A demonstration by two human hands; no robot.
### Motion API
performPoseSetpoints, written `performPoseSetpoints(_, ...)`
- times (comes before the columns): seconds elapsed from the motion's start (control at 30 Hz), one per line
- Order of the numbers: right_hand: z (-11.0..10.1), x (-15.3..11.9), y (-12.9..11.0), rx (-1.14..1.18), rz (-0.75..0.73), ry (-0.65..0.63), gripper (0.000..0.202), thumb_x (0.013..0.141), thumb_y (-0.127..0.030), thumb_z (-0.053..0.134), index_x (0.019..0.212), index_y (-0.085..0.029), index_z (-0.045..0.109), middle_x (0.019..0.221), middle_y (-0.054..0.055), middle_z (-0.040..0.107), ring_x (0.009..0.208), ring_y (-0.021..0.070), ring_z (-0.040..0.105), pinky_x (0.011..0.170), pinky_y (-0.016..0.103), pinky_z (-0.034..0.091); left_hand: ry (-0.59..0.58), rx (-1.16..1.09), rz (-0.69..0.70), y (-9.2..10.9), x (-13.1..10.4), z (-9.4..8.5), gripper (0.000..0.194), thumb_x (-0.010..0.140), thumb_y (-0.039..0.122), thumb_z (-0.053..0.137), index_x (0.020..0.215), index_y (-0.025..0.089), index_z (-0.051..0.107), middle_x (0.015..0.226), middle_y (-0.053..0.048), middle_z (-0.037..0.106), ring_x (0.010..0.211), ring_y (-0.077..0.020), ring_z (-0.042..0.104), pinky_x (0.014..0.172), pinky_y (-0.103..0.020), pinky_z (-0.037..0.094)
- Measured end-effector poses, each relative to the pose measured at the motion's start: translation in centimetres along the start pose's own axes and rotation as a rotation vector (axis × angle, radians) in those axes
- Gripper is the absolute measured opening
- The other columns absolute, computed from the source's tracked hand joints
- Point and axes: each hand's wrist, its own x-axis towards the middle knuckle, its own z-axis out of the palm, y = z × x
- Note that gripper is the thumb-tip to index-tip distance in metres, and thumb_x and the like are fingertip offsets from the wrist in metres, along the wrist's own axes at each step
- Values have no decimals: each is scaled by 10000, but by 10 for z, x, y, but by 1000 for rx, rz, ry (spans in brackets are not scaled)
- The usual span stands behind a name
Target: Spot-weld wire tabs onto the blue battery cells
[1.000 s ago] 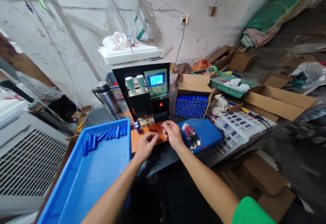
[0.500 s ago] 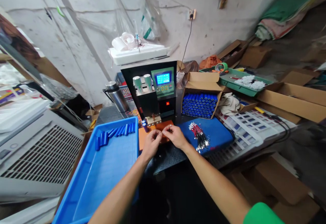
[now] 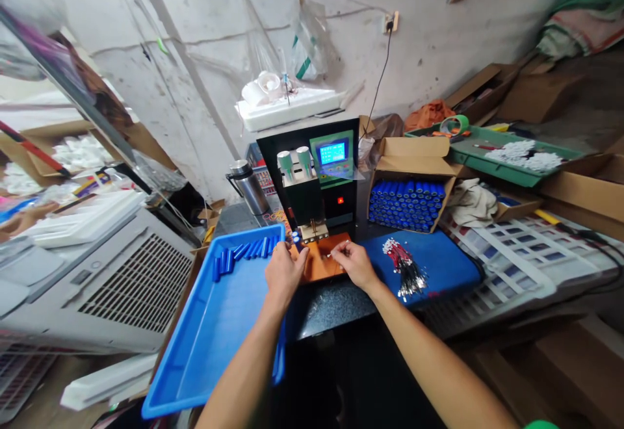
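My left hand [image 3: 284, 270] is at the left edge of the orange work plate [image 3: 319, 272], thumb and forefinger apart. Just beyond its fingers stands a blue battery cell [image 3: 295, 238]; whether they touch it I cannot tell. My right hand [image 3: 357, 265] pinches a thin wire lead [image 3: 330, 255] with a small white end over the plate. Behind both hands rises a black spot welder [image 3: 302, 205] with a lit blue display and electrodes above the plate. More wire leads [image 3: 403, 263], red and black with white ends, lie bunched on a blue pad [image 3: 446, 263] at right.
A blue tray [image 3: 214, 344] at left holds several blue cells [image 3: 244, 251]. A cardboard box [image 3: 413, 164] packed with cells stands right of the welder. A steel flask [image 3: 250, 188] is behind the tray. A green tray [image 3: 507, 162] with white parts sits at far right.
My hands have drawn apart: the left moved towards the standing cell, its fingers opening, while the right keeps its pinch over the plate. The view has turned left.
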Motion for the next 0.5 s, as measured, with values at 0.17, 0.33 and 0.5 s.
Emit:
performPoseSetpoints(0.17, 0, 1, 1, -21, -10, -6, 209, 756, -387, 646, 727, -182, 621, 604, -2, 579, 550, 151, 537, 530, 259, 426, 26, -88, -13, 1, 6, 12, 200, 864, 408, 555, 884, 210, 532, 888, -57, 659, 805, -227, 622, 636, -293, 378)
performPoseSetpoints(0.33, 0, 3, -1, 19, 21, 10, 207, 752, -387, 641, 729, -182, 622, 622, 3, 591, 532, 142, 532, 503, 249, 425, 30, -160, 69, 3, 4, 13, 179, 817, 358, 580, 743, 219, 496, 685, -7, 593, 619, -177, 559, 570, -271, 344)
performPoseSetpoints(0.5, 0, 7, -2, 110, 43, 42, 235, 752, -410, 630, 747, -177, 604, 638, -8, 583, 486, 114, 509, 468, 231, 416, -93, -448, 210, 14, -3, 23, 152, 814, 349, 568, 782, 203, 538, 622, 26, 566, 556, -135, 527, 545, -240, 376)
